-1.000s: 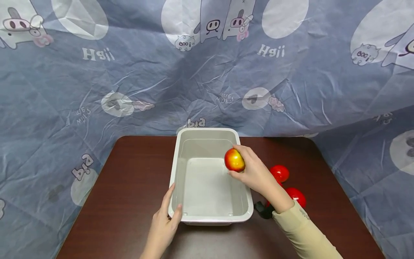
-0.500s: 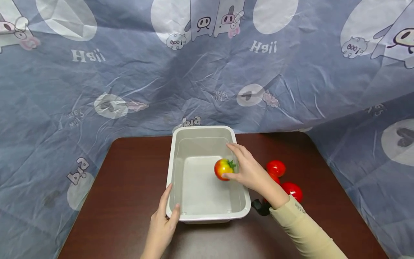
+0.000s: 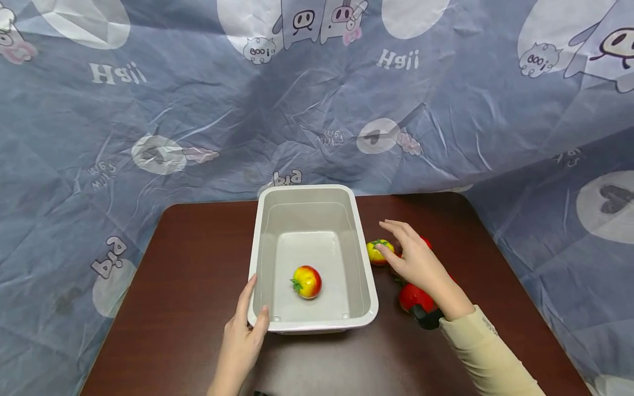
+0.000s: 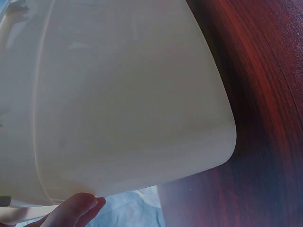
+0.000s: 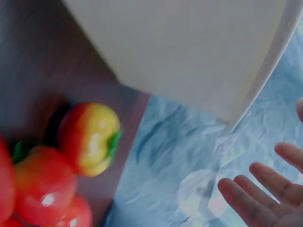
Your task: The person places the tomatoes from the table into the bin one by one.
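Note:
A red and yellow tomato (image 3: 307, 282) with a green leafy top lies on the floor of the light grey plastic bin (image 3: 367, 286). My left hand (image 3: 241, 335) holds the bin's near left corner, thumb at the front rim and fingers along the left side. In the left wrist view, the fingertips (image 4: 78, 208) touch the bin's rim. To the right of the bin, my right hand (image 3: 413, 258) hovers over a pile of tomatoes, fingers spread and holding nothing. A yellow and red tomato (image 5: 90, 139) sits nearest the bin; red tomatoes (image 5: 43, 185) lie beside it, partly hidden by the hand in the head view.
The bin stands on a dark brown wooden table (image 3: 208, 264). A blue patterned cloth (image 3: 198, 110) hangs behind and at the sides. A black strap (image 3: 427, 318) shows at the right wrist, next to the red tomatoes.
My right hand let go of the tomato, which dropped into the bin and now rests nearer its front. The hand then moved right, out of the bin and over the pile. The left hand stays at the corner.

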Motion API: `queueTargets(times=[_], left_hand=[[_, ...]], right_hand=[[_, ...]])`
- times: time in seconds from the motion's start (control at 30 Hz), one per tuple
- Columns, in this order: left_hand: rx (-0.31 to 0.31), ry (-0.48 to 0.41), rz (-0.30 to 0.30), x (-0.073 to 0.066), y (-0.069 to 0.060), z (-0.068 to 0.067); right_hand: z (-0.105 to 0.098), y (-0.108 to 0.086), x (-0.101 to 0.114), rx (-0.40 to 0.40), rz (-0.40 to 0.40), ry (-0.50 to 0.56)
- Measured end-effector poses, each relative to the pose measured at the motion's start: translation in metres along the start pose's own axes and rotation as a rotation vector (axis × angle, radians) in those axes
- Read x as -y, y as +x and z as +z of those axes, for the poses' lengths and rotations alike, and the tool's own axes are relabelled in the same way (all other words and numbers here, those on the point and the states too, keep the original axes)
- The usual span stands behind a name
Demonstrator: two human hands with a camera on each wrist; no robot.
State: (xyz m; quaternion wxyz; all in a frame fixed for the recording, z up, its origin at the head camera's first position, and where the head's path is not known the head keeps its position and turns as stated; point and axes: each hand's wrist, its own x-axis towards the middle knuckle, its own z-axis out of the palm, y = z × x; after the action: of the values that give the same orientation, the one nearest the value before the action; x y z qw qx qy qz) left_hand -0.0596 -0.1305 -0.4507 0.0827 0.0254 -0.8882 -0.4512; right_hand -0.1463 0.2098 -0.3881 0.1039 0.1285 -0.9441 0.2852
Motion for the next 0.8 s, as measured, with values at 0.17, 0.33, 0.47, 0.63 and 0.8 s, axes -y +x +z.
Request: queueTargets(times=[0.17,0.33,0.47,0.63,0.8], left_hand=[[-0.001,0.006,-0.009,0.0,0.0,0.0],[-0.011,0.009,0.007,0.001,0.0,0.001],[-0.021,0.009,0.02,0.001,0.0,0.002],[-0.019,0.012,0.016,0.001,0.0,0.001],[-0.024,0.007,0.028,0.0,0.0,0.001]], right_hand=[[0.0,-0.015,-0.019,0.048,0.067,-0.038],[0.004,-0.034,-0.034,0.128,0.139,-0.089],[0.011,-0.049,-0.045,0.185,0.17,-0.112],[0.019,-0.065,-0.055,0.197,0.173,-0.119],[0.025,-0.077,-0.061,0.191,0.167,-0.142]])
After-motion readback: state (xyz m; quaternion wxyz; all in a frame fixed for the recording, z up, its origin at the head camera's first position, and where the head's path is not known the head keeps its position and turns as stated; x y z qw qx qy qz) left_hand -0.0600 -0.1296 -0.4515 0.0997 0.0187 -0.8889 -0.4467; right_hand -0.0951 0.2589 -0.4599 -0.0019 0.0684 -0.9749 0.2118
